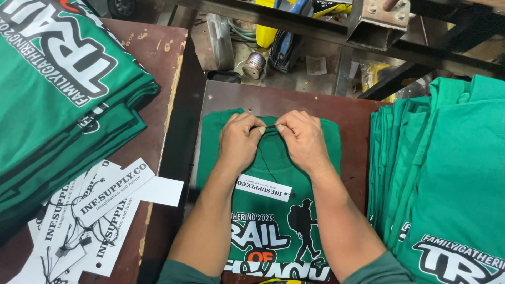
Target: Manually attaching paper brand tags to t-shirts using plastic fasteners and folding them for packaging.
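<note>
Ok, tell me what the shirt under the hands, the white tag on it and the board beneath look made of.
Green shirt: soft matte knit cloth, likely cotton; it folds and creases. White tag: stiff matte card, flat with crisp edges. Board: probably coated wood, dark brown with a dull sheen.

Both hands [271,138] meet fingertip to fingertip, apparently pinching, forearms converging.

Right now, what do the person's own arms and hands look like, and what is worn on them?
Both hands, left hand and right hand, are bare: no gloves, rings or watch visible. The forearms are bare too; green sleeves pushed up near the elbows show at the frame's bottom edge.
</note>
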